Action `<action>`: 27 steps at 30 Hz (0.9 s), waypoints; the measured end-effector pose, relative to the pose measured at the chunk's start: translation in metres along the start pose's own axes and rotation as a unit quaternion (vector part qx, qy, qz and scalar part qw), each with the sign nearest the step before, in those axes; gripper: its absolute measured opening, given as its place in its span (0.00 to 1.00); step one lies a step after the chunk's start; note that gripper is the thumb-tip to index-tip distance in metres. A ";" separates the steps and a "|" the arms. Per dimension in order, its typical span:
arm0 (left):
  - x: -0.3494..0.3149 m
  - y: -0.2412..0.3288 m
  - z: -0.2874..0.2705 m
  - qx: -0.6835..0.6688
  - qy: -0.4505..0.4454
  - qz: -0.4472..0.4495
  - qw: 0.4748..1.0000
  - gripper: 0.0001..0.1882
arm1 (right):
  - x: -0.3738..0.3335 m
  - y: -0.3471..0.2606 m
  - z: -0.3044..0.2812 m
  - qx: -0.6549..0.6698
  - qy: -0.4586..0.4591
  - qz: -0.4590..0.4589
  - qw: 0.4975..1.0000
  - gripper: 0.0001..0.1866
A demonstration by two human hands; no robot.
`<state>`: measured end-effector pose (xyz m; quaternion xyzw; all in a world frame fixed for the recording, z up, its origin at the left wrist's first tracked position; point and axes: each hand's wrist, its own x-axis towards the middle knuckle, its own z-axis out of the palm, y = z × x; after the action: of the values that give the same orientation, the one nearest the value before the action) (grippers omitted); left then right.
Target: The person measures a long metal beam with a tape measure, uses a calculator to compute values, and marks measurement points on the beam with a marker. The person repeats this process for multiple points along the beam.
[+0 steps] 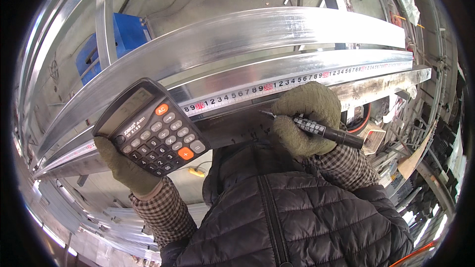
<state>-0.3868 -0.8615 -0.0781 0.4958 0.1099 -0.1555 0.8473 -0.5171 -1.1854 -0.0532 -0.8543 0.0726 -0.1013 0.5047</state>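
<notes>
My left hand (120, 165), in a green glove, is closed round the lower left edge of a black calculator (161, 128) with grey, black and orange keys. The calculator is tilted and covers part of a white tape measure (237, 94) stretched along the metal bars. My right hand (309, 118), also gloved in green, grips a black marker pen (329, 131). The pen's tip points left, over a dark bar (232, 121) just below the tape. Small dark handwritten marks show on that bar near the right hand.
Long shiny metal profiles (277, 24) run across in front of me. Beyond them at the left stands a blue box-shaped machine (129, 34). More metal lengths (126, 227) lie at the lower left. A yellow object (196, 172) is on the floor. Clutter fills the right side.
</notes>
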 end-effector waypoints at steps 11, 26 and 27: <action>-0.016 -0.007 0.080 -0.062 -0.037 -0.088 0.993 0.32 | -0.031 -0.032 -0.010 0.126 0.092 0.014 0.988 0.12; -0.048 -0.022 0.167 -0.043 -0.131 -0.153 0.979 0.37 | -0.052 -0.055 -0.075 -0.014 0.020 -0.138 0.990 0.20; -0.050 -0.025 0.170 -0.036 -0.128 -0.141 0.981 0.37 | -0.051 -0.051 -0.078 0.023 0.031 -0.129 0.991 0.18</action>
<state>-0.4372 -1.0138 0.0015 0.4201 0.0746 -0.3315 0.8415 -0.5850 -1.2151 0.0232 -0.8412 -0.0251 -0.1939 0.5042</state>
